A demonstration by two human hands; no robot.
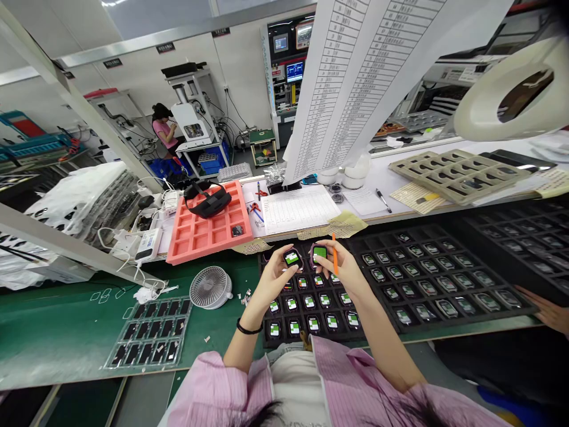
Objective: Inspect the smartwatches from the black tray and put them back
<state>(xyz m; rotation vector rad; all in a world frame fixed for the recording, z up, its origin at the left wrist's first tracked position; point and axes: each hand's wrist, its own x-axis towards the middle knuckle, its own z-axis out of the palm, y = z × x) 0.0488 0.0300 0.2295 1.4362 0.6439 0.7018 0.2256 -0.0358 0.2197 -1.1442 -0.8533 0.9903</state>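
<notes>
My left hand (272, 283) grips a smartwatch (292, 258) with a lit green screen, tilted toward me. My right hand (343, 271) holds a second smartwatch (319, 254), also showing green, along with an orange stylus (334, 254). The two watches are close together but apart. Directly below them lies a black compartment tray (311, 340) holding rows of watches with green screens. Some of its compartments are hidden by my hands. To the right, a larger black tray (427, 279) holds several rows of watches with dark screens.
A co-worker's hand (549, 311) rests at the right edge. A round white fan (210, 287) and a cut-out sheet (149, 335) lie on the green mat. Beyond stand a pink foam tray (207, 222), printed forms (299, 209) and a beige tray (460, 175). A hanging chart (368, 83) blocks the upper view.
</notes>
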